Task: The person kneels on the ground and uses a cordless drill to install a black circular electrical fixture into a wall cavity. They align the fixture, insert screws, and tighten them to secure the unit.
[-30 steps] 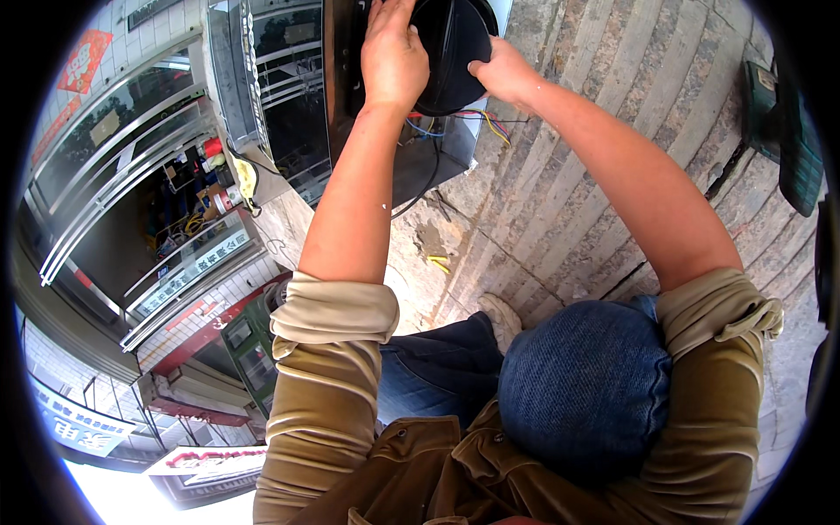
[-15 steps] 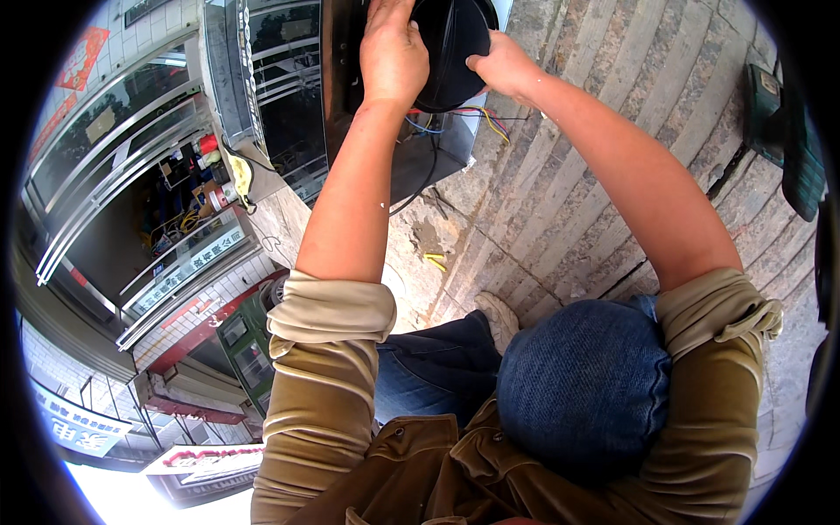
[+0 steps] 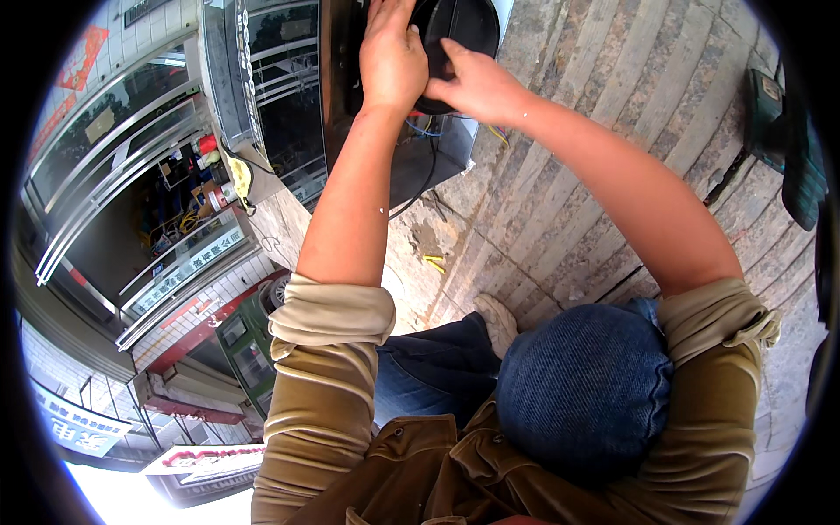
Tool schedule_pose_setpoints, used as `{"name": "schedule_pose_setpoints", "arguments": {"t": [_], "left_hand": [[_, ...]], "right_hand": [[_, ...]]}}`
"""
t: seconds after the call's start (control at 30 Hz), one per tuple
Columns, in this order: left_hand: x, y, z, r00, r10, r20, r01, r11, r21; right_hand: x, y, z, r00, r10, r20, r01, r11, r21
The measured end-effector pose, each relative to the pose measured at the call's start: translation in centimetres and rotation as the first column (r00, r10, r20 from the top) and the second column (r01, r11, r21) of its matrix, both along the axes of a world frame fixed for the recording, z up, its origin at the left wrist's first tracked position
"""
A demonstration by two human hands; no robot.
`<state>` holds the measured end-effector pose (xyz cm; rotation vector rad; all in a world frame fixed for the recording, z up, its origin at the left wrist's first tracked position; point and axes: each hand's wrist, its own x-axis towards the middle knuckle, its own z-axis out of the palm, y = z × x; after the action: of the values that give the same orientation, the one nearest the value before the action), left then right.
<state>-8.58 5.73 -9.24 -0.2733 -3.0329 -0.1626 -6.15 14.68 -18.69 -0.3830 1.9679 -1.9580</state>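
Note:
A round black part [image 3: 477,35] with a ridge across its face stands at the top, against an open metal housing [image 3: 429,171]. My left hand [image 3: 394,66] lies along the left edge of this part, fingers stretched up and running out at the top border. From the right, my right hand [image 3: 477,85] touches the lower face of the part, one finger and the thumb apart; its other fingers are partly hidden. Below it, thin coloured wires [image 3: 424,129] and a black cable [image 3: 430,175] come out of the housing.
Yellow scraps [image 3: 434,262] lie on the stone paving [image 3: 569,175]. A dark green tool or case [image 3: 779,131] is at the far right. Left are a glass shopfront [image 3: 289,96] and a doorway with clutter [image 3: 184,192]. My shoe [image 3: 496,324] is below.
My right hand has let go of the black part's right rim and moved left and down onto its face. The round part has shifted slightly right; my left hand stays nearly still.

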Motion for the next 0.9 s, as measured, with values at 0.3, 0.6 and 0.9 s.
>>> {"name": "schedule_pose_setpoints", "arguments": {"t": [0.3, 0.6, 0.9], "left_hand": [[-0.5, -0.4, 0.5, 0.998, 0.024, 0.052, -0.026, 0.999, 0.038], [0.2, -0.5, 1.3, 0.989, 0.083, 0.122, -0.095, 0.991, 0.094], [0.8, 0.0, 1.2, 0.987, 0.159, -0.027, -0.161, 0.971, -0.177]], "right_hand": [[0.2, 1.4, -4.3, 0.948, 0.171, 0.268, -0.133, 0.979, -0.156], [-0.9, 1.2, -0.6, 0.991, 0.132, 0.009, -0.121, 0.93, -0.347], [-2.5, 1.7, -5.9, 0.92, -0.146, 0.365, 0.129, 0.989, 0.069]]}}
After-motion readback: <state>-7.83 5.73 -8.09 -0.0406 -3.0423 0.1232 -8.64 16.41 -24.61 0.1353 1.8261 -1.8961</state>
